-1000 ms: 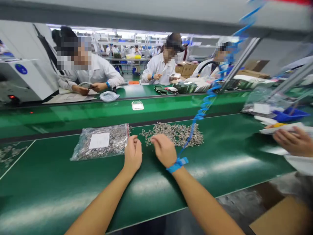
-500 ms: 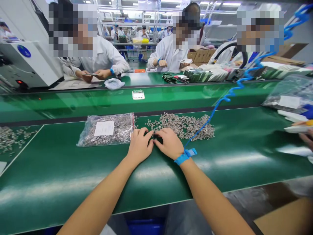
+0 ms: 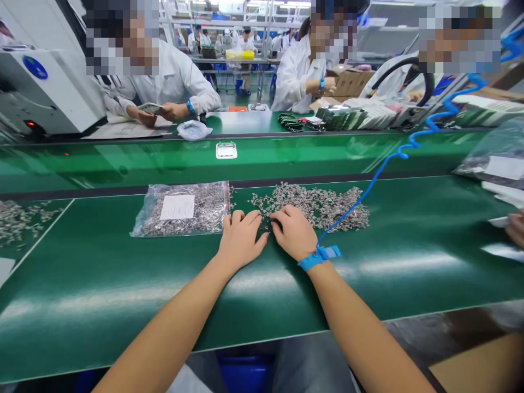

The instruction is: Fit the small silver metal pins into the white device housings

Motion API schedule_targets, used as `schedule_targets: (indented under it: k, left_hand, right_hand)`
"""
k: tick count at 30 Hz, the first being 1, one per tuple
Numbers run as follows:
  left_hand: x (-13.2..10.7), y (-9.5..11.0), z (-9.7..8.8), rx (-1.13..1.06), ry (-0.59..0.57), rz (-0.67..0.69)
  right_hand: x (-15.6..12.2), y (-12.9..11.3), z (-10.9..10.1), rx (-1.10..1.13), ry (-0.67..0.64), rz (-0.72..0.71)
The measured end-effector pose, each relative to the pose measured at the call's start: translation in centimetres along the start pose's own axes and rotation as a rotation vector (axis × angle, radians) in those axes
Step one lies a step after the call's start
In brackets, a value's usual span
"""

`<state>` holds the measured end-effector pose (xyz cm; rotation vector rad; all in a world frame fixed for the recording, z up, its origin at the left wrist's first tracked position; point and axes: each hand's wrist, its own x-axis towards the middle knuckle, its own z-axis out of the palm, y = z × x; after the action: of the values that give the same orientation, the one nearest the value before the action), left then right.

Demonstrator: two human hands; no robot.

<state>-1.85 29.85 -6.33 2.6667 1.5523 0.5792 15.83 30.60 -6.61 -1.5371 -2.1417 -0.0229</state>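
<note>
My left hand [image 3: 242, 238] rests on the green work surface [image 3: 164, 295], thumb apart from the fingers, with nothing visible held. Close by on its right, my right hand [image 3: 295, 233] has its fingers bent and thumb drawn in at the edge of a loose pile of small metal parts [image 3: 303, 197]. What its fingertips hold, if anything, is too small to make out. A few tiny parts lie between the two hands. A clear plastic bag [image 3: 204, 210] full of similar parts, with a white label [image 3: 177, 207], lies just left of my left hand.
A blue coiled cord [image 3: 379, 169] runs from my right wrist strap [image 3: 319, 258] to the upper right. Beyond a black rail, a white device part [image 3: 226, 150] lies on the green belt [image 3: 172, 158]. Co-workers sit opposite; another person's hand [image 3: 516, 226] shows at right.
My hands have moved slightly apart, and the left thumb has spread from its fingers. The view has shifted a little. Opposite, the middle co-worker has raised a hand.
</note>
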Motion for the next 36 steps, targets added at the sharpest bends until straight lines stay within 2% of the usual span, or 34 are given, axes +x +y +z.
schedule_targets:
  k: [8, 12, 16, 20, 24, 29, 36]
  left_hand:
    - [-0.1, -0.2, 0.2, -0.048, 0.045, 0.023]
    - [0.0, -0.2, 0.1, -0.105, 0.078, 0.052]
    - [0.0, -0.2, 0.0, -0.189, 0.114, 0.042]
    - [0.1, -0.3, -0.1, -0.289, 0.187, 0.07]
    - [0.2, -0.7, 0.1, -0.42, 0.212, 0.169]
    - [0.3, -1.3, 0.7, -0.49, 0.261, 0.183]
    - [0.4, -1.4, 0.7, -0.575, 0.379, 0.172]
  right_hand:
    - [0.2, 0.2, 0.1, 0.037, -0.009, -0.059]
    - [0.3, 0.2, 0.1, 0.085, 0.049, -0.03]
    - [0.4, 0.2, -0.2, 0.256, 0.151, 0.032]
    - [0.5, -0.2, -0.4, 0.519, 0.227, 0.015]
    - [0.5, -1.0, -0.5, 0.697, 0.159, 0.007]
    - [0.5, -1.5, -0.2, 0.879, 0.104, 0.044]
    - [0.6, -1.5, -0.1, 0.816, 0.107, -0.032]
